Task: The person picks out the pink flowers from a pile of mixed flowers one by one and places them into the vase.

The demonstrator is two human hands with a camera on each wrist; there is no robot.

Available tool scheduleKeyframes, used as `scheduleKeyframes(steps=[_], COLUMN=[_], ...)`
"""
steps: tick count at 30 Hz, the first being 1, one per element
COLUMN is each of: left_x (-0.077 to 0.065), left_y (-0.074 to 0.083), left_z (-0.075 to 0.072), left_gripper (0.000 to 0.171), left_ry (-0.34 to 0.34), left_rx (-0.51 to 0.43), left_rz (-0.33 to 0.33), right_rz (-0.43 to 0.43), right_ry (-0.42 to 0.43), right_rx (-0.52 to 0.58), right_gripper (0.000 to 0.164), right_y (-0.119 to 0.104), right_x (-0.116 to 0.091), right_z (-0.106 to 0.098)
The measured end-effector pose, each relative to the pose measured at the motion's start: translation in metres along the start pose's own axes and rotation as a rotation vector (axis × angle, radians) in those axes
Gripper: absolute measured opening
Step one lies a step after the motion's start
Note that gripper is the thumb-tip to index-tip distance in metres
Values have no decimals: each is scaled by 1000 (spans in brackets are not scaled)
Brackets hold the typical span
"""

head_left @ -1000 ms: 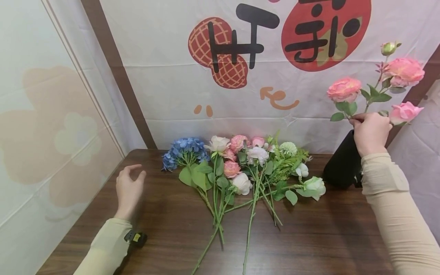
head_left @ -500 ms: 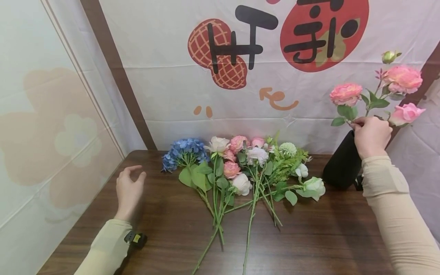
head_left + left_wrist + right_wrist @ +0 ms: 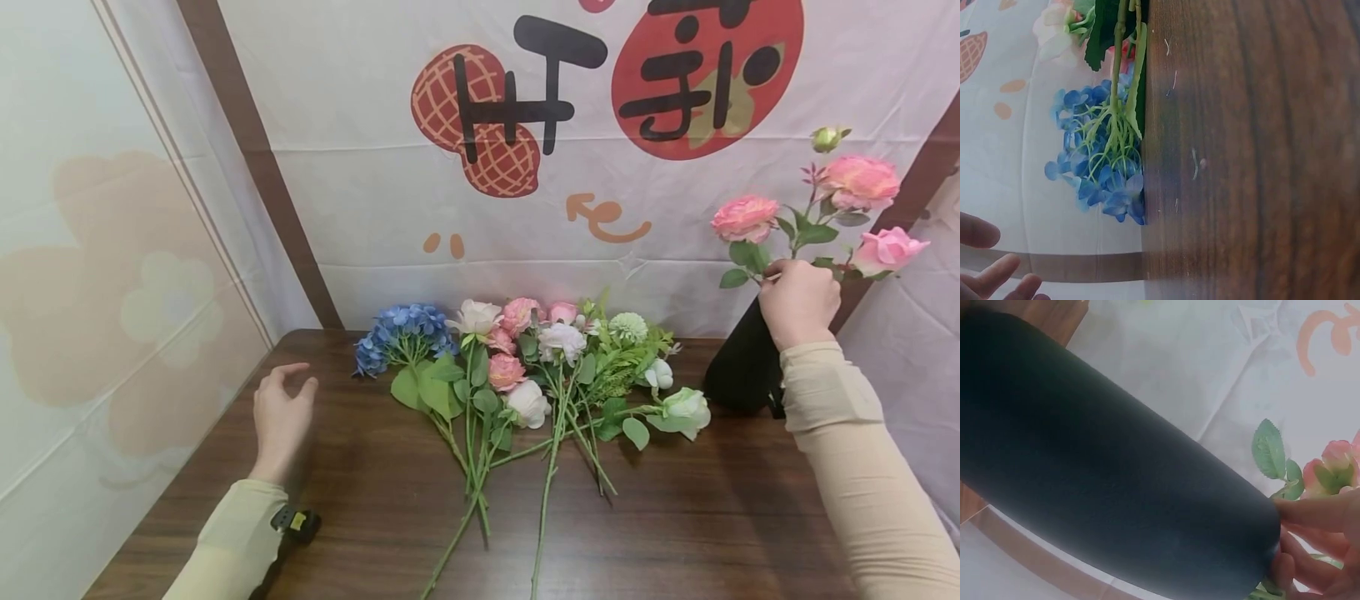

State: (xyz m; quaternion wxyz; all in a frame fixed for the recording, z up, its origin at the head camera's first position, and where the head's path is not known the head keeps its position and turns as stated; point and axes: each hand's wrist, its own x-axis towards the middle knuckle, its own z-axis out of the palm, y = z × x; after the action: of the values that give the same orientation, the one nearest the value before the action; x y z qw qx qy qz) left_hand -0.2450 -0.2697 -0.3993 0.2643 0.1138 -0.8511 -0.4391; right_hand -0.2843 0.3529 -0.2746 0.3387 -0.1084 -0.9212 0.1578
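My right hand (image 3: 798, 300) grips the stem of a pink rose spray (image 3: 858, 182) just above the mouth of a black vase (image 3: 738, 362) at the table's back right; the stem's lower part is hidden by hand and vase. The spray carries three pink blooms and a green bud. The right wrist view has the vase (image 3: 1104, 469) filling the frame, with my fingers (image 3: 1316, 515) at its rim beside a leaf and a bloom. My left hand (image 3: 281, 417) hovers low over the table at the left, fingers relaxed and holding nothing, left of a blue hydrangea (image 3: 403, 333).
Several loose flower stems (image 3: 540, 375), pink, white and green, lie fanned across the middle of the brown wooden table (image 3: 712, 517). A printed white cloth (image 3: 375, 167) hangs behind, and a pale panel (image 3: 90, 292) closes the left side. The hydrangea (image 3: 1104, 156) also shows in the left wrist view.
My right hand has lowered the rose spray toward the vase, and the blooms sit lower and a little further left. The left hand has stayed in place.
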Motion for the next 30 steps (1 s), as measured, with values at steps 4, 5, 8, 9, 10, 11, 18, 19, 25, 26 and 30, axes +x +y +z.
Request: scheduleKeyframes(steps=[4, 5, 8, 9, 10, 11, 18, 19, 25, 26, 30], left_x=[0, 0, -1, -1, -2, -2, -3, -2, -2, -2, -2], left_y=[1, 1, 1, 1, 1, 1, 0, -1, -1, -1, -3], left_z=[0, -1, -2, -3, -4, -5, -11, -11, -13, -13, -12], left_gripper=[34, 35, 35, 35, 35, 35, 36, 36, 36, 36, 36], left_ry=[-17, -22, -30, -31, -34, -38, -37, -36, -37, -37, -39], left_rx=[3, 3, 5, 4, 7, 9, 32, 33, 27, 27, 33], left_rz=[-10, -10, -8, -8, -9, -11, -4, -4, -9, -9, -7], right_rz=[9, 9, 4, 4, 4, 2, -21, -23, 0, 19, 111], right_ry=[-20, -21, -28, -34, -40, -45, -57, -59, -43, -40, -25], right_rx=[-8, -8, -14, -14, -15, -17, -20, -20, -20, -17, -12], right_gripper=[26, 26, 26, 27, 27, 28, 32, 32, 41, 43, 43], right_y=[-2, -2, -2, -3, -3, -4, -7, -8, -14, -14, -15], right_x=[1, 1, 1, 2, 2, 2, 1, 1, 1, 2, 1], right_z=[-1, -1, -1, -1, -1, -1, -4, -4, -4, -4, -2])
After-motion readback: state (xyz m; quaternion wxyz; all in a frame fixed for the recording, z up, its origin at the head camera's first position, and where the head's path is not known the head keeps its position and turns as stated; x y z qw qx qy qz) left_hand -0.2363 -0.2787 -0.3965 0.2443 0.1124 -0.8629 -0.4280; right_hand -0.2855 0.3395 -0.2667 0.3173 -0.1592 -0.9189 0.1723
